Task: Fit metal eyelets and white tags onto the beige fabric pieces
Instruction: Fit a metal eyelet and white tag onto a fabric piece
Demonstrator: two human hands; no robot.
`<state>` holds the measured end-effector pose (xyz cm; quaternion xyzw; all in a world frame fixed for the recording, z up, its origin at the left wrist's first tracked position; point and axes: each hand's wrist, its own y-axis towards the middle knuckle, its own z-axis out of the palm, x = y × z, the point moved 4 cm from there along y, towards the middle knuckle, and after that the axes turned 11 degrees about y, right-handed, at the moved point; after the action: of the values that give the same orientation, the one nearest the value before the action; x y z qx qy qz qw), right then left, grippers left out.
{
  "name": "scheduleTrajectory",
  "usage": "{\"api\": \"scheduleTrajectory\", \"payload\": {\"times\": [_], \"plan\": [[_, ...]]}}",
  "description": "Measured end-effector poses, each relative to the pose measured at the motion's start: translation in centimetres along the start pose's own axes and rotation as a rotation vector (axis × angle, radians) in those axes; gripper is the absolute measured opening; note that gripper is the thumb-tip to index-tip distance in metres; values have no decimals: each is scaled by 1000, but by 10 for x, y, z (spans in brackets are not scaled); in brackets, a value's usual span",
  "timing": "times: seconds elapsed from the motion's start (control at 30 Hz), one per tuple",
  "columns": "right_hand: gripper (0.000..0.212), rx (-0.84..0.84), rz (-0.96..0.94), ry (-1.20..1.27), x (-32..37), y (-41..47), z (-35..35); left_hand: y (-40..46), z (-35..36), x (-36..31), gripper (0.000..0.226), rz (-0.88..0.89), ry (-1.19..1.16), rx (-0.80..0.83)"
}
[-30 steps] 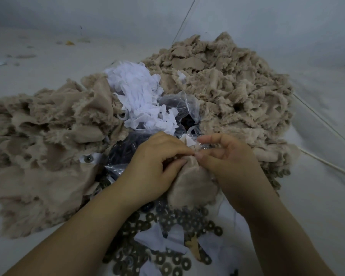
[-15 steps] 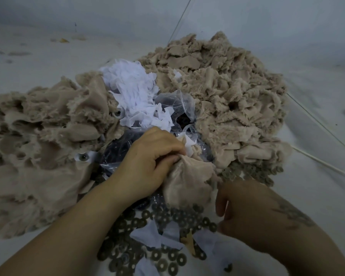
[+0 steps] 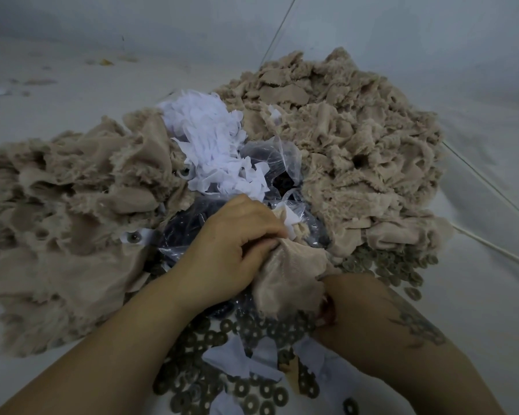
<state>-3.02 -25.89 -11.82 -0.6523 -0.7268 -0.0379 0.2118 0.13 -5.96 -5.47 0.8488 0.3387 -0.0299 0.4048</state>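
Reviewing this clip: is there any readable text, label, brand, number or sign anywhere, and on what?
None can be read.
White tags: blank as far as shows.
Clear bag: no print visible.
Metal rings: no markings legible.
Right forearm: a dark tattoo, a pattern, no letters made out.

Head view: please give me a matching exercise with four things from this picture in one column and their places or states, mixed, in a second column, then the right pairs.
Things:
1. left hand
2. right hand
3. white tags
4. metal rings

Places or states:
A. heaped between the two beige piles
B. scattered nearest the camera
C. grips the beige fabric piece at its top
D. low, at that piece's bottom edge

Pairs: 1-C, 2-D, 3-A, 4-B
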Motion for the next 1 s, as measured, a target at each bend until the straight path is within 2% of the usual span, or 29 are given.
{"api": "scheduleTrajectory", "payload": {"times": [0.37,0.43,0.5,0.6,0.63,0.67,0.73,0.77,0.8,0.9,1.0], "plan": [[10,52,-43,-36,20,-3,-20,0,-1,1,12,2,15,-23],[15,66,-46,-15,23,-6,-22,0,-1,2,13,5,13,-31],[18,58,-56,27,27,-10,-26,0,-1,2,13,4,16,-37],[9,23,-47,45,34,-13,-43,0,-1,3,14,11,31,-45],[14,-25,-29,82,35,-13,-52,0,-1,3,14,17,39,-49],[20,-139,-44,130,35,-11,-64,0,-1,3,13,23,48,-50],[20,-484,-154,318,35,-10,-91,0,-1,2,13,37,66,-52],[18,-590,-208,445,37,-8,-98,0,0,2,13,43,75,-55],[18,-616,-248,612,42,-3,-101,0,-1,1,13,47,84,-59],[15,-417,-280,1137,60,19,-90,0,-1,1,13,50,92,-74],[10,-301,-250,1291,68,34,-73,-1,-2,2,12,46,89,-95]]}}
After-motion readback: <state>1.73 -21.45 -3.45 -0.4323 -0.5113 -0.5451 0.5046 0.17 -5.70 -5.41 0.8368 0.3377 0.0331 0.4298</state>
